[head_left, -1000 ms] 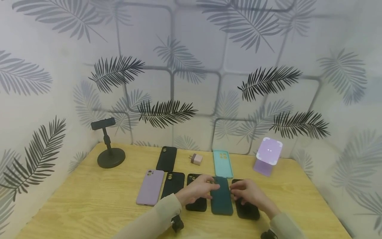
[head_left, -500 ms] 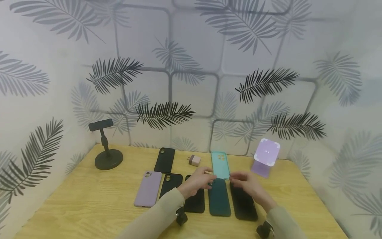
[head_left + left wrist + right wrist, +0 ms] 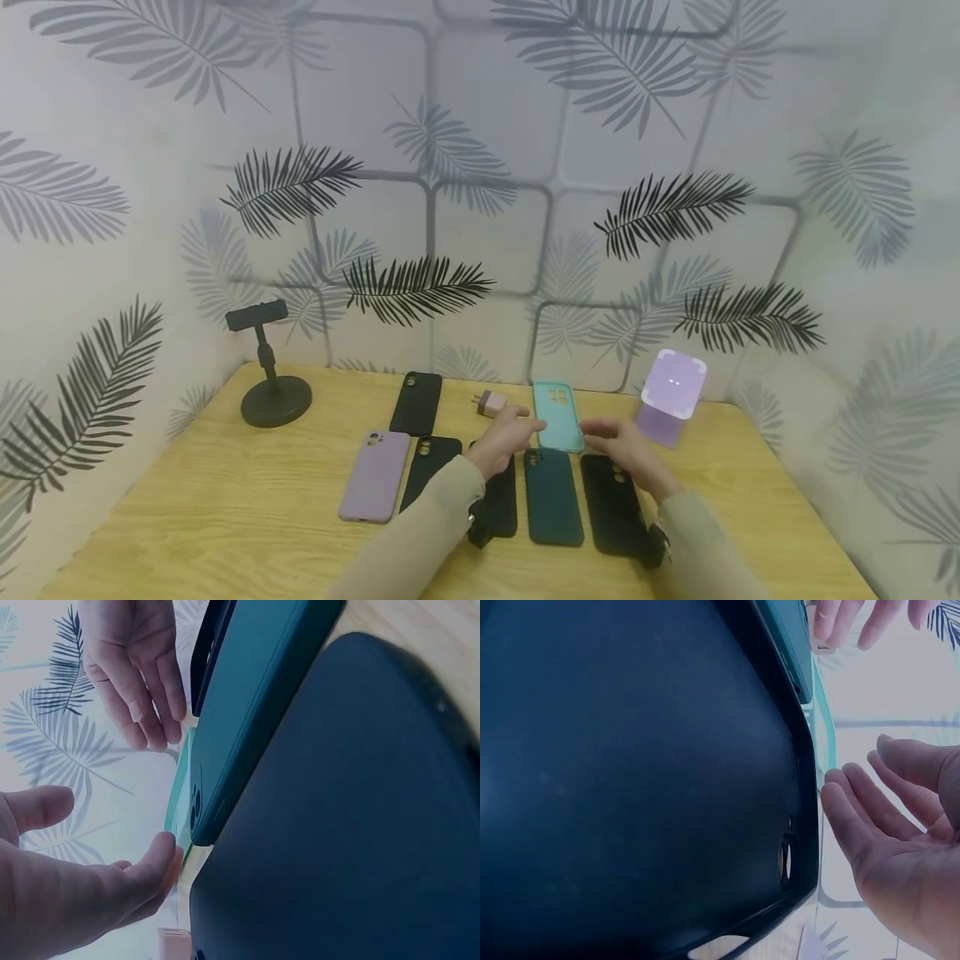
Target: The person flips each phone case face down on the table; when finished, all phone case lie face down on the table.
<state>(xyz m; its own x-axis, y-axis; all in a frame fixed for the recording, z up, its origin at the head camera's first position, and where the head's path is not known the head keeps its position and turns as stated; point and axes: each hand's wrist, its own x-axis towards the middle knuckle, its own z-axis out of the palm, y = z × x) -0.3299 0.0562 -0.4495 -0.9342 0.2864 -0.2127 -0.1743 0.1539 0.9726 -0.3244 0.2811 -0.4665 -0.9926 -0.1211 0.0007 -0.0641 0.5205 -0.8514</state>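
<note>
In the head view a light turquoise phone case [image 3: 557, 421] lies in the back row with its hollow side up. My left hand [image 3: 508, 439] is at its left edge and my right hand [image 3: 628, 450] at its right edge, fingers extended or loosely bent. Whether the fingertips touch it I cannot tell. Both wrist views show palm and fingers gripping nothing. In front lie a dark teal phone case [image 3: 553, 500], a black case [image 3: 611, 508] under the right wrist, and another black case [image 3: 501, 504] partly hidden by the left arm.
Further left are a lilac phone case [image 3: 375, 477], a black case [image 3: 431, 467] and one more black case [image 3: 417, 403] behind. A pink charger plug [image 3: 492, 403] sits at the back. A black stand [image 3: 276, 400] is at left, a lilac stand [image 3: 667, 400] at right, before the wall.
Both hands have moved away from the front row, from beside the dark teal case to either side of the turquoise case. The cases have stayed in place.
</note>
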